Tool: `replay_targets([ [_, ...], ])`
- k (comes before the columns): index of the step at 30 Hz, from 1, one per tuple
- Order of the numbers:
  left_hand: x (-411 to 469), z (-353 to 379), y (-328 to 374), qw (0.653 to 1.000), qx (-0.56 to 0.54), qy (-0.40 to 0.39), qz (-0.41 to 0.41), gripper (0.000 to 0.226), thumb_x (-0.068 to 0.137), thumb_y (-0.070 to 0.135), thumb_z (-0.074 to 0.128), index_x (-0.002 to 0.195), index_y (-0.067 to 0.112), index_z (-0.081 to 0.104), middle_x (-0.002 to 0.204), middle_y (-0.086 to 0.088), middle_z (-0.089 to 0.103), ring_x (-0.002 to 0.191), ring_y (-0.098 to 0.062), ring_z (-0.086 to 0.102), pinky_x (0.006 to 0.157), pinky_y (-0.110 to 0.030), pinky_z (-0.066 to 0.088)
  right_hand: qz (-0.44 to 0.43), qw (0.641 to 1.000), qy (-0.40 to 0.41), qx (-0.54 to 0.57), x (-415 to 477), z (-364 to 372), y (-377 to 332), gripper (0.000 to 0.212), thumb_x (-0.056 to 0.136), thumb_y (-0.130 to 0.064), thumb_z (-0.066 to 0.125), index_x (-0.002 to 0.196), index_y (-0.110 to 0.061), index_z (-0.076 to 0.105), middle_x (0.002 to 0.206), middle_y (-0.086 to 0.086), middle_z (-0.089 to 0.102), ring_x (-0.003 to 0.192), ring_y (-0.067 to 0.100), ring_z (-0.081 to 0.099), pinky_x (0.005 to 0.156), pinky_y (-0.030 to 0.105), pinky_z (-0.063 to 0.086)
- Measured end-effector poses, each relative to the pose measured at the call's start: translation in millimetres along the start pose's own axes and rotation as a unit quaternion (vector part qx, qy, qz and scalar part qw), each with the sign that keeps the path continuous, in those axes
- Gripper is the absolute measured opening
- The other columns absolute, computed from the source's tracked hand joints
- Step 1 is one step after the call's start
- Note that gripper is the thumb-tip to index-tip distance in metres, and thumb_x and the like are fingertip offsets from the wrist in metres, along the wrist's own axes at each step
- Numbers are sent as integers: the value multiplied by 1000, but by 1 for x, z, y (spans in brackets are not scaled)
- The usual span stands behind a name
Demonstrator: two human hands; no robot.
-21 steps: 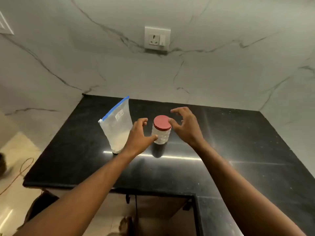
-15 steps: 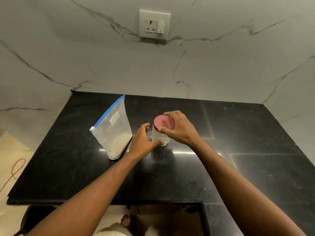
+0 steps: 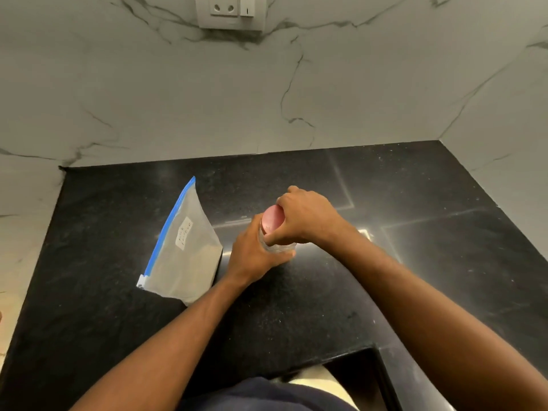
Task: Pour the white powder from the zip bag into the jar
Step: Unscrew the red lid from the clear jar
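A clear zip bag [image 3: 186, 250] with a blue seal strip and a white label stands upright on the black counter [image 3: 415, 262], white powder in its lower part. Just to its right stands a small clear jar [image 3: 277, 247] with a red lid [image 3: 272, 219]. My left hand [image 3: 255, 253] is wrapped around the jar's body. My right hand [image 3: 305, 218] grips the red lid from above and the right. The hands hide most of the jar.
A marble wall with a socket plate [image 3: 229, 10] rises behind the counter, and another marble wall closes the right side. The counter's front edge has a cut-out [image 3: 350, 369] near me. Floor shows at the far left.
Both hands were open beside the jar; they have closed on it, the left on the body and the right on the lid. The camera has tilted down and come closer.
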State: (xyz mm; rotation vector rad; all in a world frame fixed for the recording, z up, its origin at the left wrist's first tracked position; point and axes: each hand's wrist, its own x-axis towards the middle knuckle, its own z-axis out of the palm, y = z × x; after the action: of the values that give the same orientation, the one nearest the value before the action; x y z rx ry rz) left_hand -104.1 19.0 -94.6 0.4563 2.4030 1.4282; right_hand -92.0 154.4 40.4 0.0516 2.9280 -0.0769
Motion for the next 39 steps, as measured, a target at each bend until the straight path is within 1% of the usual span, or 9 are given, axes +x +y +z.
replay_targets([
  [7, -1, -4, -1, 1000, 19, 11, 20, 88, 54, 75, 89, 121, 75, 30, 105, 42, 56, 95, 19, 56, 74, -6, 40, -102, 994, -39, -26, 9, -9, -1, 68, 64, -57, 86, 121, -24, 68, 104, -4, 53, 85, 15, 56, 62, 25, 40],
  [11, 1, -4, -2, 998, 32, 2, 46, 88, 57, 61, 93, 126, 70, 40, 108, 42, 58, 103, 9, 65, 79, -3, 43, -217, 967, -132, -3, 6, -16, 13, 66, 71, -25, 87, 132, -38, 65, 138, -10, 50, 119, 19, 45, 89, 30, 49],
  [16, 1, 1, -5, 999, 8, 6, 37, 80, 62, 61, 92, 126, 66, 43, 116, 22, 71, 105, 0, 69, 87, -32, 61, -105, 993, -59, 15, 2, -15, 15, 92, 75, -80, 67, 150, -33, 44, 136, -1, 55, 115, 21, 59, 84, 35, 50],
  [19, -3, -2, 0, 999, 3, 25, 26, 85, 58, 63, 92, 120, 77, 36, 108, 36, 64, 99, 14, 63, 79, -17, 52, -10, 993, -69, -93, 3, -9, 4, 94, 70, -94, 55, 124, -17, 57, 99, 2, 63, 82, 23, 60, 67, 35, 46],
  [22, -4, 0, 0, 999, 4, 32, 22, 88, 54, 64, 93, 121, 76, 37, 110, 36, 63, 100, 16, 63, 79, -12, 49, -62, 992, -80, -75, 3, -11, 3, 70, 74, -62, 78, 128, -21, 57, 104, 0, 64, 82, 19, 57, 65, 33, 46],
  [26, -1, 4, -7, 1000, 12, 20, 19, 91, 55, 64, 93, 134, 48, 51, 119, 21, 69, 106, 0, 68, 92, -30, 60, -200, 963, -164, -79, 9, -19, 12, 87, 74, -22, 88, 147, -42, 45, 146, 4, 42, 120, 28, 51, 89, 42, 56],
  [30, -3, 4, -7, 1000, -4, 15, 26, 90, 61, 60, 93, 138, 39, 52, 125, 13, 72, 113, -7, 69, 96, -37, 60, -195, 970, -142, 23, 10, -29, 8, 78, 70, -63, 85, 138, -36, 57, 146, 0, 49, 126, 25, 53, 98, 47, 54],
  [34, -3, 3, -2, 1000, -3, 15, 20, 95, 63, 63, 90, 145, 40, 47, 134, 10, 70, 120, -12, 67, 99, -38, 58, -83, 987, -40, -133, 10, -21, -6, 98, 59, -93, 67, 122, -18, 61, 107, 4, 70, 89, 25, 68, 76, 40, 60],
  [39, -2, 5, -6, 999, 25, 31, 6, 97, 58, 69, 90, 140, 38, 47, 123, 13, 70, 112, -10, 68, 93, -28, 56, -185, 966, -97, -152, 12, -21, -10, 67, 72, -38, 90, 132, -30, 63, 123, 2, 62, 100, 23, 63, 73, 34, 54],
])
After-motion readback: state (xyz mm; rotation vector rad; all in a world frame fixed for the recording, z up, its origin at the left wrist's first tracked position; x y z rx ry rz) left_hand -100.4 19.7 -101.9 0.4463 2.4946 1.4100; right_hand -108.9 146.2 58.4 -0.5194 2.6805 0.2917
